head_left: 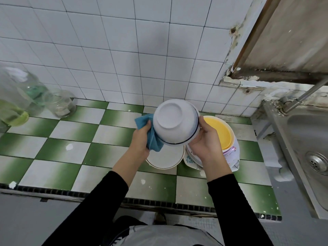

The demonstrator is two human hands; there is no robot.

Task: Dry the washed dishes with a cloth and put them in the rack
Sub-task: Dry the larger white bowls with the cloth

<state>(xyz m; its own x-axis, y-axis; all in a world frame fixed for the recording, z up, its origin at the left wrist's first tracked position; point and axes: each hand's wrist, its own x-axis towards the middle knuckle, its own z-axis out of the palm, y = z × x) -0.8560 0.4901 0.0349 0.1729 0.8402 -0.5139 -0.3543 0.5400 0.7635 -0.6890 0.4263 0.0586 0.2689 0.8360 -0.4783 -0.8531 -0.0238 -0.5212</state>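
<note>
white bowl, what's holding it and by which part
Right hand grips the upturned white bowl by its rim; left hand presses a blue cloth against its side.

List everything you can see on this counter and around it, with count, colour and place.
bowl: one, white with dark rim line, upside down, held above the counter
cloth: one, blue, against the bowl's left side
dish: one, white, on the counter below the bowl
yellow bowl: one, yellow, atop the patterned dishes
patterned dishes: count unclear, white with print, right of the dish
jars: two, clear glass, far left
sink: one, steel, right
tap: one, metal, above the sink
counter: one, green and white tiles
left hand: grips the cloth
right hand: holds the bowl
</note>
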